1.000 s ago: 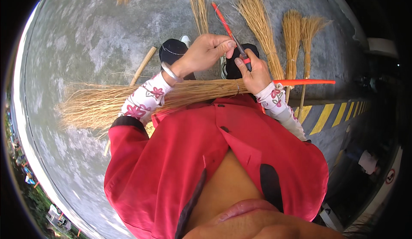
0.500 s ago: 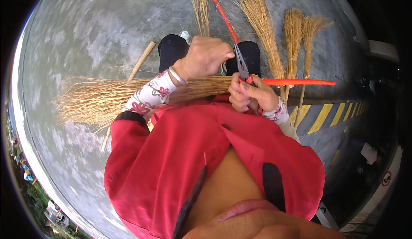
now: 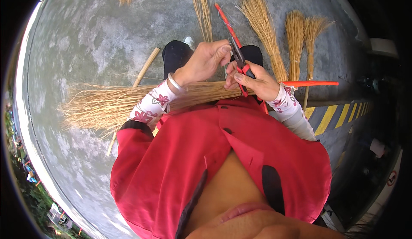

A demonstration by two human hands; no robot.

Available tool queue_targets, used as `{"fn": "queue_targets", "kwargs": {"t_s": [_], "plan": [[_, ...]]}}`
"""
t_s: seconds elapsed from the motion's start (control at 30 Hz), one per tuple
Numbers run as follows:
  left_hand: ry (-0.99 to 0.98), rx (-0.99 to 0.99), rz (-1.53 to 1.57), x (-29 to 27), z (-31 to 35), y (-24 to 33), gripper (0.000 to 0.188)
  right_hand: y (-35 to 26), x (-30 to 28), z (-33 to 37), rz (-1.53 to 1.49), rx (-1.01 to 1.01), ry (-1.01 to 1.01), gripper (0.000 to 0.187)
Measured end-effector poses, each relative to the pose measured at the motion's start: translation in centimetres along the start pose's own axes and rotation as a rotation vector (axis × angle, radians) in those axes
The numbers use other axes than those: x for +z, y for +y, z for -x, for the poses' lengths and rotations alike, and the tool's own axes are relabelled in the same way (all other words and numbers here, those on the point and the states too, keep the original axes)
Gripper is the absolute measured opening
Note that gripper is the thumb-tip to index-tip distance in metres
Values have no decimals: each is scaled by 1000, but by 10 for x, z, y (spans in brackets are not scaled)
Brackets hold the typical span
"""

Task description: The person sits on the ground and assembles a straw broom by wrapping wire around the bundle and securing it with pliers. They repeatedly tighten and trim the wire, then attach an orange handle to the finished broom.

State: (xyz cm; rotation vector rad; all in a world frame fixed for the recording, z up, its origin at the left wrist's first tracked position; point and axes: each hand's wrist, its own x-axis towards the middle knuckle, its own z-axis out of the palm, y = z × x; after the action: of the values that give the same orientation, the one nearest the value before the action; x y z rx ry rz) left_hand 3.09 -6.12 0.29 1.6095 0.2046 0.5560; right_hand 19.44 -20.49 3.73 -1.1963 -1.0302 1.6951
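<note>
A broom of dry twigs (image 3: 107, 104) lies across my lap, its bristles spread to the left. My right hand (image 3: 262, 84) holds a pair of long-nose pliers (image 3: 238, 55) with red and black handles, the jaws pointing up and away. Close to the jaws is my left hand (image 3: 205, 62), thumb and forefinger pinched together; whatever they hold is too small to make out. Beyond the pliers an orange-red rod (image 3: 223, 16) has thin wire about it. Another orange-red length (image 3: 313, 83) sticks out to the right past my right wrist.
Several twig brooms lie on the concrete floor (image 3: 98, 37) ahead: one bundle (image 3: 262, 26), a pair (image 3: 295, 41) farther right, another bundle (image 3: 200, 7) ahead. A wooden stick (image 3: 146, 66) passes beneath my broom at the left. A yellow-and-black striped edge (image 3: 328, 119) runs at right.
My right hand has turned and shifted a little, and its fingers have loosened around the plier handles. My left hand has rolled, bringing its thumb into view. The pliers are more upright.
</note>
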Motion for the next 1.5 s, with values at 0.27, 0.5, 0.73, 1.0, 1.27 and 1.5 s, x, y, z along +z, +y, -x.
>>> {"fn": "queue_targets", "kwargs": {"t_s": [0.27, 0.5, 0.73, 1.0, 1.27, 1.5], "plan": [[-20, -62, -181, -1, 0, 12, 33, 3, 4, 3, 100, -37, 105, 28], [40, -100, -224, 3, -2, 17, 36, 6, 6, 2, 296, -167, 245, 30], [8, -210, -180, 1, -3, 20, 34, 4, 3, 10, 576, -63, 318, 27], [43, -121, -435, 3, 0, 16, 30, 17, -3, 6, 853, -128, 464, 23], [9, -132, -767, 7, 5, 5, 30, 32, -22, 0, 1290, -58, 503, 21], [-31, -255, -100, -2, -3, 1, 35, 24, -31, -2, 357, 15, 86, 27]]}}
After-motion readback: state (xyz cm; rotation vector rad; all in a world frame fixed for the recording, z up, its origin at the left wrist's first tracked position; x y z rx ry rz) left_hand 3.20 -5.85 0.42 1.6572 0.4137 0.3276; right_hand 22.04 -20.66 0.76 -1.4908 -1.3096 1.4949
